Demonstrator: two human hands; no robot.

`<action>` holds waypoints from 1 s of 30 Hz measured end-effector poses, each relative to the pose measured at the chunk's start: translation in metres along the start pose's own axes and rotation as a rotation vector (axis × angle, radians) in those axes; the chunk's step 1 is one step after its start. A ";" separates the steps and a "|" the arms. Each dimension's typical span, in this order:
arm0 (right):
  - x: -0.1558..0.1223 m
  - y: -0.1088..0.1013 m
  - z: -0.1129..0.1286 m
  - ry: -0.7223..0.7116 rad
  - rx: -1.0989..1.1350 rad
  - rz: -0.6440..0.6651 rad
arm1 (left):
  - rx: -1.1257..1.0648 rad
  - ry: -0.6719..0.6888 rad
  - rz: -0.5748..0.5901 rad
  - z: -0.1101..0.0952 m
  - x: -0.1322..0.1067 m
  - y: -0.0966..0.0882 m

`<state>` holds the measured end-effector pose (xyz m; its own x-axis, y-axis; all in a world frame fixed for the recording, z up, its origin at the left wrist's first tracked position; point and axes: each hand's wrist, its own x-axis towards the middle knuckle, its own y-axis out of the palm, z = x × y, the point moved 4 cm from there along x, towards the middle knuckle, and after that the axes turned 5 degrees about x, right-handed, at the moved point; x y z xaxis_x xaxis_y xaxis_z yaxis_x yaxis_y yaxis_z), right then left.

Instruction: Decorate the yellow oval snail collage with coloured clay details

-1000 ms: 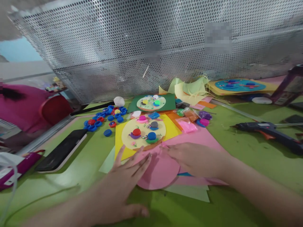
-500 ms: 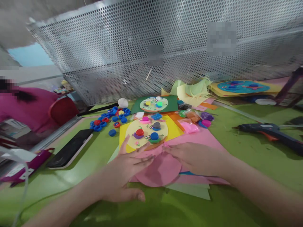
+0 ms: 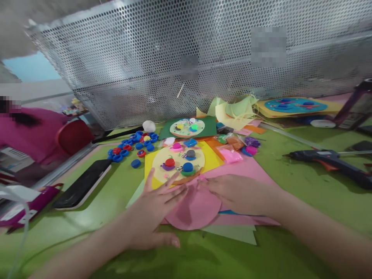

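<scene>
Green is covering the worktop (image 3: 215, 255), and on it 3 decorated circles are lying on coloured sheets. A yellow sheet (image 3: 213, 159) is carrying a cream circle (image 3: 178, 159); behind it, a dark green sheet (image 3: 210, 126) is bearing a smaller pale one, and at the far right a blue circle (image 3: 296, 102) is resting. On the cream circle 4 caps with coloured bodies are sitting like snails, so I am judging these 3 works as mostly done. A pink circle (image 3: 194, 211) is lying in front, partly under both hands; its visible part is showing no caps, so most of its decorating is apparently remaining.

The left hand (image 3: 154, 209) is spreading its fingers wide over the pink circle's left side. The right hand (image 3: 235, 190) is bringing its fingers together at the upper edge. Loose caps (image 3: 138, 146) are lying further left, not yet fixed. Smallest, a pink piece (image 3: 202, 177) is showing at the right fingertips; whether they are gripping or pressing it, I cannot tell.
</scene>
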<state>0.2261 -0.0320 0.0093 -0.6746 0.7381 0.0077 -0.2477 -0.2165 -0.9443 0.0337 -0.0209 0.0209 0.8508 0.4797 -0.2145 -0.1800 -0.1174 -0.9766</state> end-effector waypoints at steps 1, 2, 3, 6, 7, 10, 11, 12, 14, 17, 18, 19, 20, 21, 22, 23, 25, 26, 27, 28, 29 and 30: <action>0.000 0.000 0.000 0.004 -0.005 -0.003 | -0.023 0.044 0.025 -0.002 0.000 0.001; 0.000 0.000 0.000 0.007 -0.010 -0.011 | -0.039 0.089 0.036 -0.005 0.001 0.002; 0.000 0.000 0.000 0.006 -0.013 -0.023 | -0.044 0.124 0.035 -0.007 0.004 0.002; -0.001 0.001 0.000 -0.015 -0.016 -0.049 | 0.007 0.096 -0.021 -0.006 0.018 0.002; -0.001 0.001 -0.001 -0.019 -0.019 -0.052 | 0.028 0.066 -0.035 -0.004 0.021 0.002; -0.002 0.003 -0.003 -0.020 -0.027 -0.041 | 0.023 0.032 -0.039 0.001 0.020 0.000; -0.002 0.003 -0.003 -0.021 -0.028 -0.039 | 0.001 0.044 -0.026 0.002 0.018 -0.001; -0.002 0.003 -0.002 -0.023 -0.027 -0.039 | -0.022 0.057 -0.014 0.002 0.014 -0.001; -0.001 0.003 -0.002 -0.031 -0.028 -0.041 | -0.050 0.084 0.008 0.000 0.010 -0.001; 0.000 0.004 -0.002 -0.026 -0.043 -0.043 | -0.011 0.112 -0.016 -0.003 0.016 -0.001; 0.001 0.004 -0.002 -0.021 -0.051 -0.045 | 0.012 0.115 -0.023 -0.005 0.020 0.000; 0.001 0.004 -0.003 -0.016 -0.057 -0.046 | 0.035 0.107 -0.020 -0.005 0.024 0.001; 0.000 0.004 -0.004 -0.012 -0.059 -0.050 | 0.057 0.091 -0.018 -0.005 0.027 0.001; 0.000 0.004 -0.005 -0.010 -0.058 -0.050 | 0.074 0.074 -0.021 -0.005 0.028 0.002; 0.000 0.004 -0.005 -0.010 -0.054 -0.047 | 0.085 0.056 -0.026 -0.004 0.026 0.002; 0.000 0.004 -0.005 -0.009 -0.047 -0.041 | 0.090 0.043 -0.036 -0.004 0.023 0.002; 0.001 0.003 -0.004 -0.005 -0.040 -0.030 | 0.085 0.025 -0.057 -0.003 0.013 0.003; 0.001 0.003 -0.003 0.000 -0.041 -0.024 | 0.080 0.024 -0.063 -0.003 0.009 0.003; 0.002 0.002 -0.002 0.004 -0.044 -0.019 | 0.077 0.026 -0.067 -0.004 0.007 0.004; 0.002 0.002 -0.002 0.009 -0.046 -0.020 | 0.071 0.044 -0.067 -0.005 0.006 0.004; 0.003 0.002 -0.002 0.013 -0.047 -0.022 | 0.064 0.072 -0.060 -0.007 0.008 0.004; 0.003 0.002 -0.002 0.013 -0.048 -0.028 | 0.054 0.105 -0.050 -0.009 0.011 0.004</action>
<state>0.2249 -0.0292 0.0071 -0.6586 0.7519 0.0299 -0.2323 -0.1654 -0.9585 0.0472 -0.0236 0.0146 0.9060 0.3895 -0.1658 -0.1603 -0.0469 -0.9860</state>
